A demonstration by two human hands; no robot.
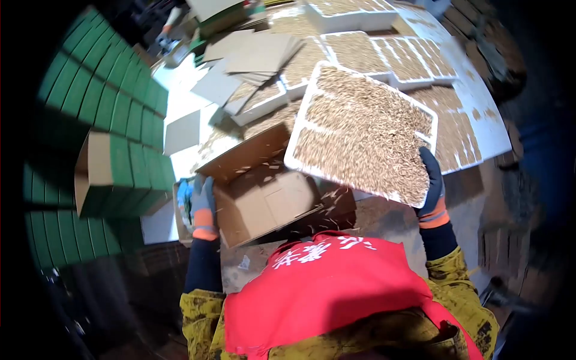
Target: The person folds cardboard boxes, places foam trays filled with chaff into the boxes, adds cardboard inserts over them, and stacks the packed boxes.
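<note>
My right hand (433,186), in a dark glove with an orange cuff, grips the right edge of a white tray (293,147) filled with small tan sticks or grains (366,135). The tray is tilted, its lower left edge near an open cardboard box (270,201). My left hand (205,204), gloved in grey and orange, holds the left wall of that box. Some loose tan bits lie in and around the box. Beside my left hand there is a blue item (185,201).
More white trays (255,113) of the tan material stand on the white table (495,135). Flat cardboard sheets (255,53) lie at the upper middle. Green boxes (108,90) are stacked at the left. An open-ended carton (99,159) sticks out from the stack.
</note>
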